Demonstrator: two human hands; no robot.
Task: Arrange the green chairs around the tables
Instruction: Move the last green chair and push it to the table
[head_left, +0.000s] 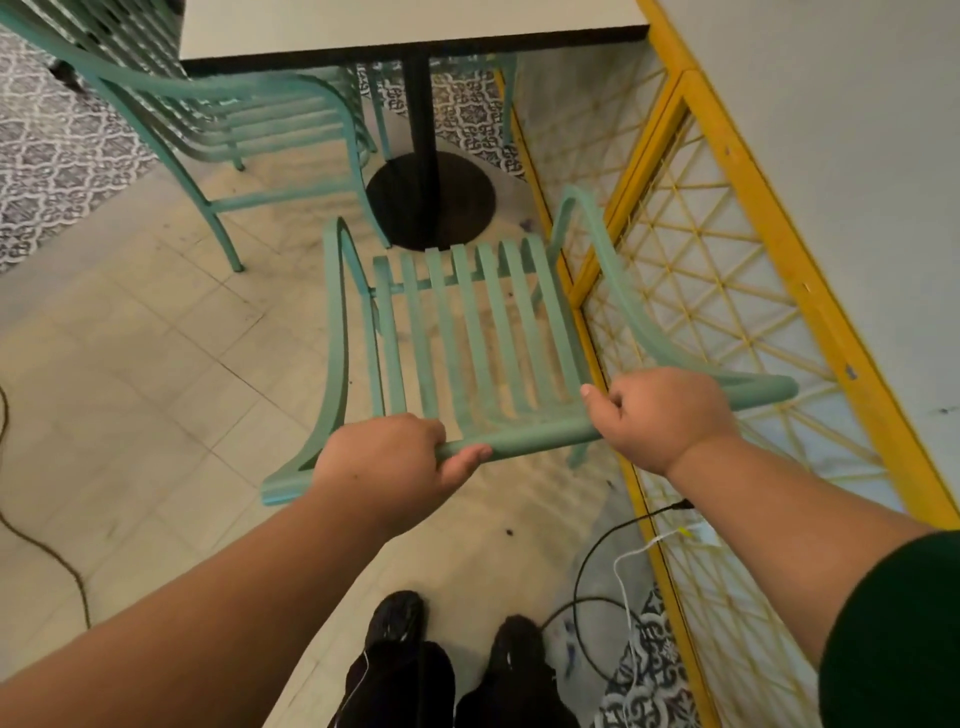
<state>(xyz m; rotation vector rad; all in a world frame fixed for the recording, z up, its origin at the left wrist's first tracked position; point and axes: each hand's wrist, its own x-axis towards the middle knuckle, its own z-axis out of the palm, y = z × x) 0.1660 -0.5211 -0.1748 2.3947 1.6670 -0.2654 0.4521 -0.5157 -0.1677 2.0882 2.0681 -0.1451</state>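
A: Both hands hold one green chair (467, 332) by its top back rail. The left hand (384, 467) is curled around the rail near its left end, thumb under the bar. The right hand (660, 415) is wrapped around the same rail further right, fingers folded over it.

B: And where is the chair itself?

A: Directly beyond the hands, the seat pointing to the table (410, 31). I cannot tell if its legs touch the floor.

B: What can go wrong from here?

A: I think the right armrest is the risk. Just to the right of the right hand runs a yellow lattice rail (727, 270), and the armrest already lies very near it. A push that goes a little to the right could scrape or catch there.

B: Other things around?

A: Far left of the left hand a brown cord (52, 551) lies on the floor. Ahead and left of the left hand stands a second green chair (249, 124), near the table edge. Straight ahead of both hands is the black table base (431, 202); the front legs could knock it if the chair goes deep. Below the right hand, near the shoes (395, 618), black and white cables (618, 561) lie loose, so a foot could catch them
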